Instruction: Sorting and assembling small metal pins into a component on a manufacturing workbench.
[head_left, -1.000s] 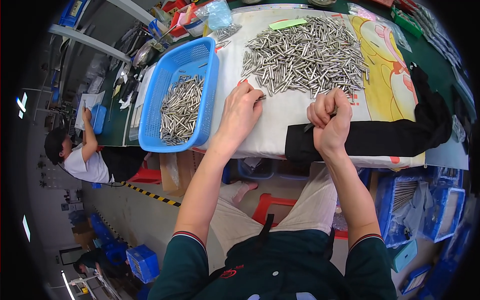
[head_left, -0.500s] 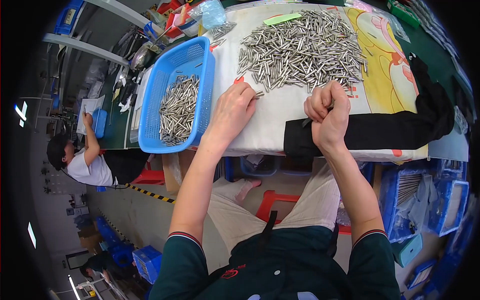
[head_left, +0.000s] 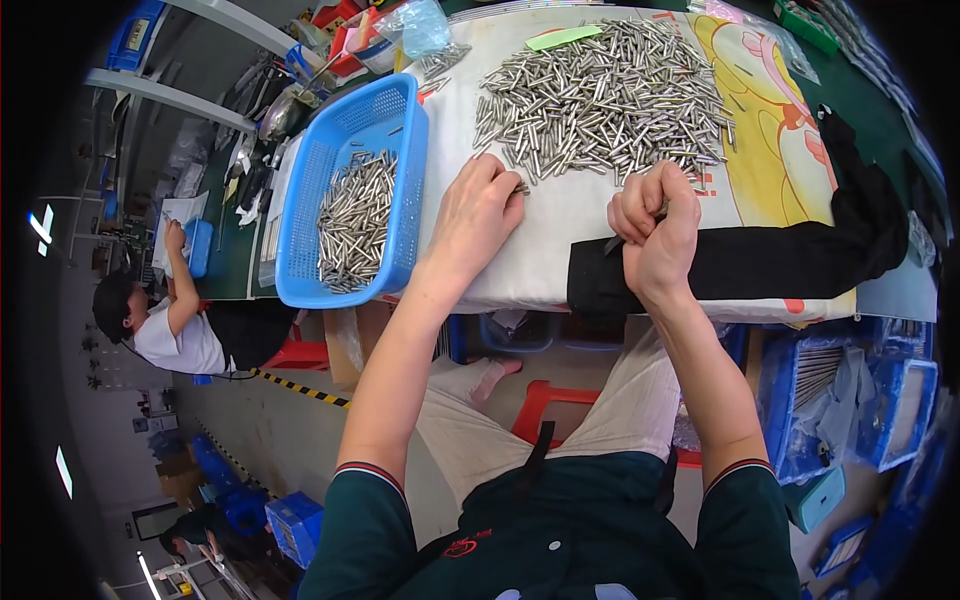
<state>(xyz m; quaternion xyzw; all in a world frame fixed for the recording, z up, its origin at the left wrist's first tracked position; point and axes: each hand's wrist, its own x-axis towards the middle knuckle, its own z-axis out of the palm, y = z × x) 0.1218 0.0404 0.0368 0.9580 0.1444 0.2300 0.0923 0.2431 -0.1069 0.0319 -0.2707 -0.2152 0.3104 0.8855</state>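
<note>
Metal pins (head_left: 610, 105) lie heaped ahead, seemingly for easy reach; more sit in the blue basket (head_left: 408, 235). The left hand (head_left: 472, 215) curls narrowly beside a few pins, grip unclear; the right hand (head_left: 660, 225) is fisted, contents hidden.

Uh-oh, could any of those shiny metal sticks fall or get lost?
Maybe! The big pile of metal pins is loose with no rim around it, so a bump might scatter some.

The blue basket stands with its near end close to the front edge of the cloth-covered tabletop; a knock could tip pins out.

Little pins poke from the left hand's fingertips, so one might slip.
</note>
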